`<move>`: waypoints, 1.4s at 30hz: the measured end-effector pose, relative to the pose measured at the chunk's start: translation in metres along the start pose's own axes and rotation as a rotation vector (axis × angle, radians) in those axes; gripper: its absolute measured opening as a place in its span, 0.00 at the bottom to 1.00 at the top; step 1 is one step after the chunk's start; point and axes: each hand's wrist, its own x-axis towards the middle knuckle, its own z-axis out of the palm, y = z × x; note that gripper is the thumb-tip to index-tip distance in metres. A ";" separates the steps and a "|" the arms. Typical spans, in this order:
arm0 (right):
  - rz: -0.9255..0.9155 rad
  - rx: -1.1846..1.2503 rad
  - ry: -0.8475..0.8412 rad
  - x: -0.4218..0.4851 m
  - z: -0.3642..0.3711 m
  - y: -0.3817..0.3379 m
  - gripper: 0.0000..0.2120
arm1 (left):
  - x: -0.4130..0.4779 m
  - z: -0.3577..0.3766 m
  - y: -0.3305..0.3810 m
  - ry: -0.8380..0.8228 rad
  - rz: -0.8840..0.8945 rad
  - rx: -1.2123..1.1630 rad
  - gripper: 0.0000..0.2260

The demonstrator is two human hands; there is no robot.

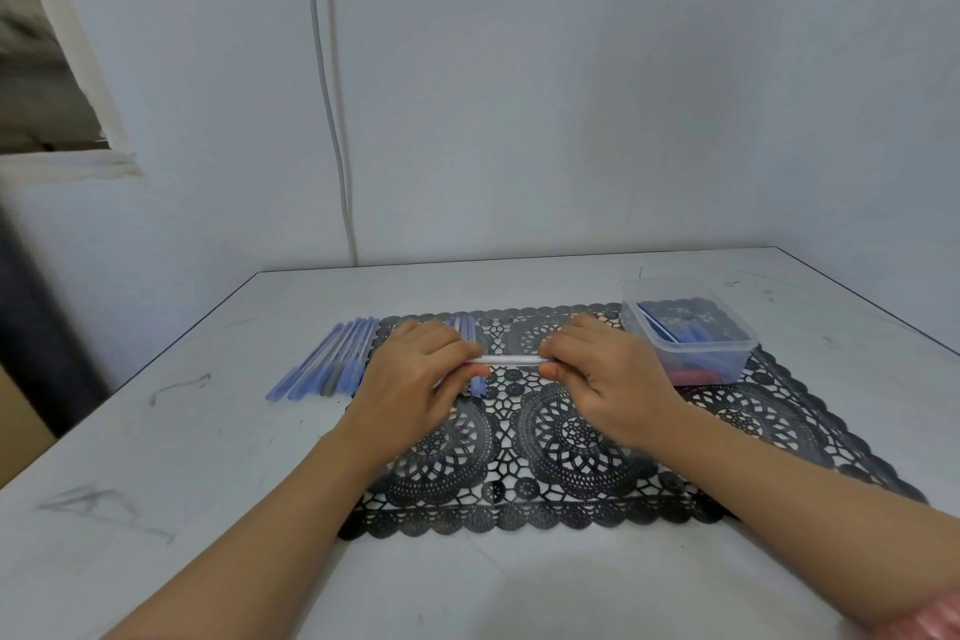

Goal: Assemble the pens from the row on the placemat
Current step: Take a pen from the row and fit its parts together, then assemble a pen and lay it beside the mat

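Observation:
Both my hands hold one clear pen barrel level above the black lace placemat. My left hand pinches its left end, my right hand pinches its right end. A row of blue-capped pens lies at the placemat's left edge, partly on the white table. A few more blue pens lie on the mat behind my left hand, mostly hidden by it.
A clear plastic box with blue and red pen parts stands on the placemat's far right corner. The white table meets a white wall at the back, with a cable running down the wall.

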 end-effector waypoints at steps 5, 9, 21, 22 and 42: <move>0.128 -0.023 -0.035 -0.002 0.001 -0.007 0.16 | 0.002 -0.001 0.002 -0.062 -0.035 -0.043 0.14; 0.279 0.075 -0.157 -0.003 0.006 -0.017 0.12 | -0.001 0.000 -0.009 -0.215 -0.118 -0.089 0.12; 0.343 0.001 -0.700 -0.014 0.025 -0.019 0.49 | -0.012 -0.064 -0.098 -0.009 -1.084 0.135 0.05; 0.342 -0.004 -0.707 -0.014 0.024 -0.019 0.49 | -0.019 -0.067 -0.105 -0.009 -1.143 0.119 0.05; 0.339 -0.025 -0.717 -0.013 0.029 -0.014 0.58 | -0.055 -0.065 -0.119 -0.136 -1.398 0.030 0.08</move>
